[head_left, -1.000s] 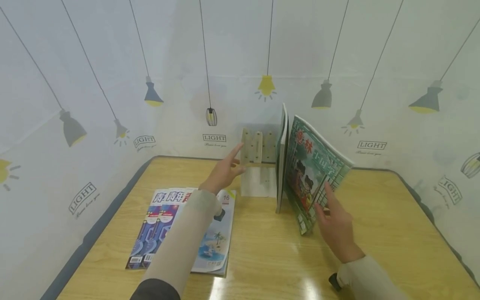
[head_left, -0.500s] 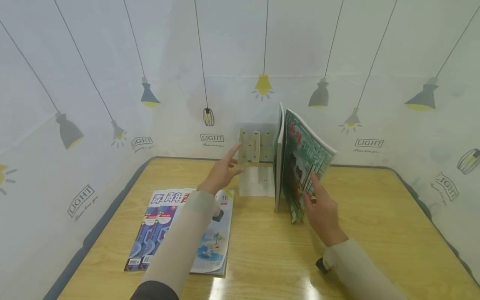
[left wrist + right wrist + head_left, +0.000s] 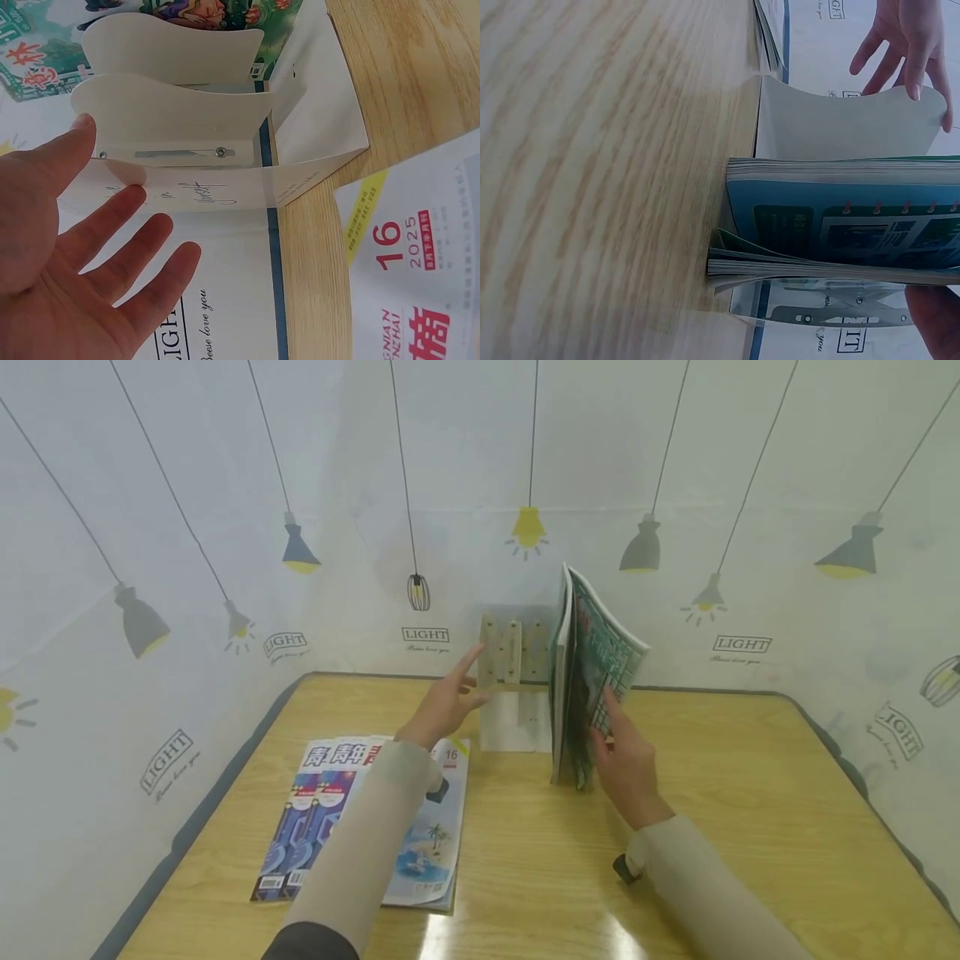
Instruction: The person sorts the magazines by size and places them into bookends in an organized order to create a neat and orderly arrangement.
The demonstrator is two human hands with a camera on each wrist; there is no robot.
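Rack (image 3: pixel 513 720) is sitting at table's (image 3: pixel 757 827) back, wall (image 3: pixel 465 468) rising behind. First magazine (image 3: pixel 559 693) is standing right of rack's dividers (image 3: pixel 513 652); second magazine (image 3: pixel 604 639) is standing just right of that, right hand (image 3: pixel 628 764) pressing from its right. Left hand (image 3: pixel 442 703) is sitting at rack's left end. Magazine pile (image 3: pixel 322 810) is lying front-left, below left forearm (image 3: pixel 367 843).

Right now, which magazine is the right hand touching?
The green-covered magazine standing farthest right. The right hand touches its cover; the standing magazine just left of it and the flat magazines farther left are not touched by that hand.

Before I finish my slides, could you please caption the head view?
Right hand touching a green magazine, left hand at the white bookrack, fanned magazines nearby.
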